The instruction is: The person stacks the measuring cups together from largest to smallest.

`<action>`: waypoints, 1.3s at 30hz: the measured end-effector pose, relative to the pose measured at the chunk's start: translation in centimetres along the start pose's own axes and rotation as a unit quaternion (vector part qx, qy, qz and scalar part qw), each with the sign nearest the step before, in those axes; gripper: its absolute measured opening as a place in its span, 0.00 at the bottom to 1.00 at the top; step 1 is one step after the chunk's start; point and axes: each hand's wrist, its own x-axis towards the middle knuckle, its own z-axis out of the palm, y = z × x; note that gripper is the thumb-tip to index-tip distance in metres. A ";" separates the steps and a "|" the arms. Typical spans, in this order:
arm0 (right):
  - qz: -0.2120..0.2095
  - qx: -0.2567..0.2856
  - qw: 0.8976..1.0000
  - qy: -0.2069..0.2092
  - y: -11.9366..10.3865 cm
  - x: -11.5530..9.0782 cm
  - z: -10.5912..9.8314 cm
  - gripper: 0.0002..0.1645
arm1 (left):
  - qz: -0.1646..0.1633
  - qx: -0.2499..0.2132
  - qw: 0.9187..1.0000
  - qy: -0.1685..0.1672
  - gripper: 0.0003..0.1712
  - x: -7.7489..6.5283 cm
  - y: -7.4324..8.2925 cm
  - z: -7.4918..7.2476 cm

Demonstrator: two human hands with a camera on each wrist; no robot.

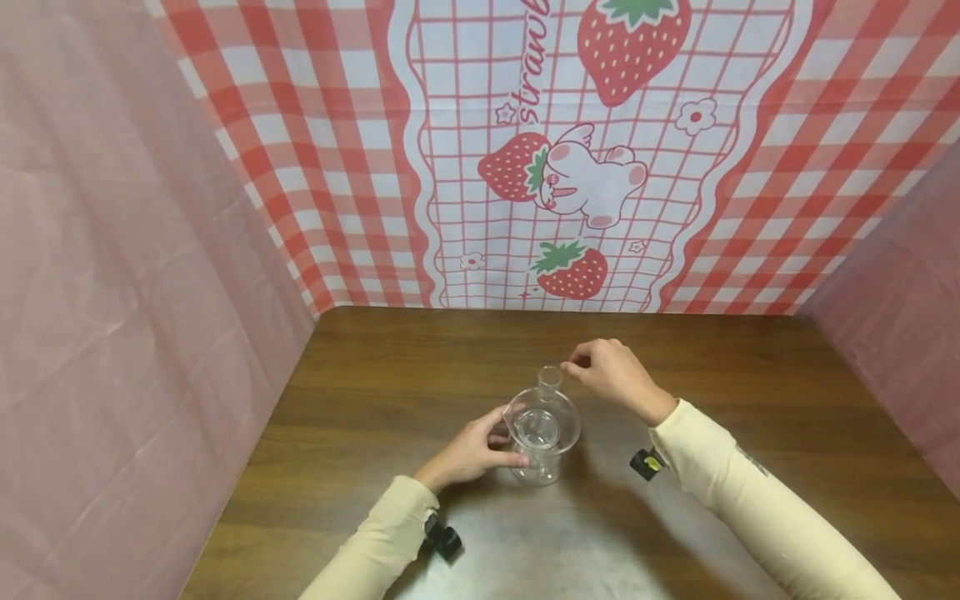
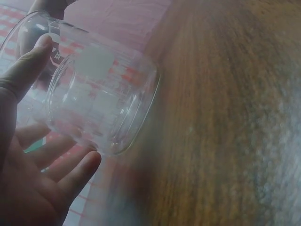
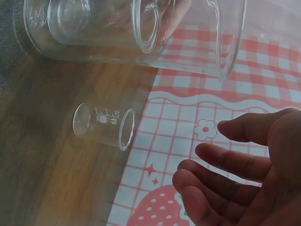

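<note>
A large clear glass beaker [image 1: 568, 427] stands on the table with a smaller beaker [image 1: 537, 429] nested inside it. My left hand [image 1: 474, 450] holds the large beaker from its left side, thumb toward me and fingers around the far side. Just behind it stands a small beaker [image 3: 103, 126] with white markings, upright on the wood. My right hand [image 1: 617, 372] hovers to the right of this small beaker's rim. In the right wrist view its fingers are loosely bent, with a gap between them and the glass and nothing held.
The brown wooden table [image 1: 360, 400] runs back to a red-and-white checked strawberry cloth [image 1: 450, 150]. Pink cloth [image 1: 150, 292] hangs along the left side and more on the right. Each wrist carries a small black camera [image 1: 448, 542].
</note>
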 end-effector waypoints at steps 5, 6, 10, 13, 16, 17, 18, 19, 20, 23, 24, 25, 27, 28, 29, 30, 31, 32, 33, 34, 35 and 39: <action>0.005 -0.004 1.000 -0.001 0.1 0.1 0.1 0.11 | 0.000 0.004 1.000 -0.002 0.48 0.1 0.0 0.0; 0.006 -0.004 1.000 -0.002 0.1 0.2 0.1 0.11 | 0.000 0.005 1.000 -0.002 0.48 0.1 -0.1 0.0; 0.010 -0.005 1.000 -0.003 0.2 0.3 0.2 0.12 | 0.001 0.008 1.000 -0.002 0.48 0.1 -0.1 -0.1; 0.014 -0.005 1.000 -0.002 0.3 0.3 0.3 0.12 | 0.000 0.008 1.000 -0.003 0.48 0.1 -0.1 -0.1; 0.016 -0.004 1.000 -0.001 0.4 0.4 0.5 0.12 | 0.000 0.010 1.000 -0.005 0.48 0.1 -0.1 0.0; 0.017 -0.004 1.000 -0.001 0.4 0.4 0.6 0.12 | 0.000 0.010 1.000 -0.005 0.48 0.1 -0.1 0.0; 0.017 -0.003 1.000 -0.001 0.4 0.5 0.7 0.12 | 0.000 0.011 1.000 -0.005 0.48 0.1 -0.1 0.0; 0.016 -0.003 1.000 -0.001 0.4 0.5 0.7 0.12 | 0.000 0.011 1.000 -0.006 0.48 0.1 -0.2 0.0; 0.015 -0.003 1.000 -0.001 0.5 0.5 0.8 0.12 | 0.000 0.011 1.000 -0.006 0.48 0.1 -0.2 0.0; 0.016 -0.004 1.000 -0.002 0.5 0.6 1.0 0.12 | 0.000 0.009 1.000 -0.006 0.48 0.2 -0.2 0.0; 0.016 -0.004 1.000 -0.002 0.6 0.7 1.0 0.12 | 0.000 0.008 1.000 -0.006 0.48 0.2 -0.2 0.0; 0.017 -0.004 1.000 -0.003 0.5 0.7 1.1 0.12 | 0.002 0.009 1.000 -0.007 0.48 0.1 -0.2 0.0; 0.019 -0.004 1.000 -0.006 0.6 0.8 1.1 0.12 | 0.002 0.008 1.000 -0.007 0.47 0.2 -0.2 -0.1; 0.020 -0.003 1.000 -0.007 0.5 0.8 1.2 0.12 | 0.002 0.008 1.000 -0.007 0.47 0.2 -0.2 -0.1; 0.021 -0.003 1.000 -0.008 0.5 0.8 1.2 0.12 | 0.002 0.008 1.000 -0.007 0.47 0.2 -0.3 -0.1; 0.023 -0.003 1.000 -0.008 0.5 0.8 1.2 0.12 | 0.002 0.008 1.000 -0.007 0.47 0.2 -0.3 -0.1; 0.023 -0.003 1.000 -0.009 0.5 0.8 1.2 0.12 | 0.002 0.008 1.000 -0.007 0.47 0.2 -0.3 -0.1; 0.023 -0.005 1.000 -0.009 0.6 0.8 1.3 0.12 | 0.000 0.007 1.000 -0.006 0.47 0.2 -0.3 -0.1; 0.023 -0.005 1.000 -0.008 0.6 0.9 1.3 0.12 | 0.000 0.008 1.000 -0.006 0.47 0.2 -0.3 -0.1; 0.023 -0.006 1.000 -0.008 0.6 0.9 1.3 0.12 | 0.001 0.007 1.000 -0.006 0.47 0.2 -0.3 -0.1; 0.022 -0.006 1.000 -0.008 0.6 0.9 1.3 0.12 | 0.001 0.008 1.000 -0.006 0.47 0.2 -0.3 -0.1; 0.023 -0.004 1.000 -0.014 0.7 1.0 1.5 0.13 | 0.003 0.009 1.000 -0.005 0.47 0.1 -0.3 0.0</action>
